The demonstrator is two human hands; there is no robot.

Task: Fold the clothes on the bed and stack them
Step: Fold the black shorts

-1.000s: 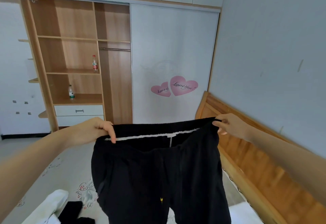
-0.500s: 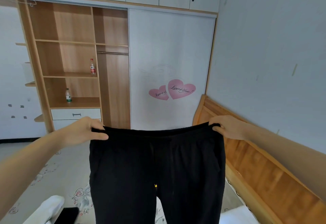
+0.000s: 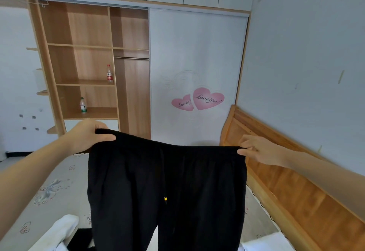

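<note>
Ok, L hand [image 3: 87, 136] and R hand [image 3: 258, 150] are pinching the pants [image 3: 166, 191] waistband ends. Pants are hanging spread above the bed [image 3: 49, 187].

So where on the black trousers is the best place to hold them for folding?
At the two ends of the waistband, as judged from this pose: the left hand and right hand each pinch a corner from the outer side, and the black trousers hang flat and spread, legs down.
</note>
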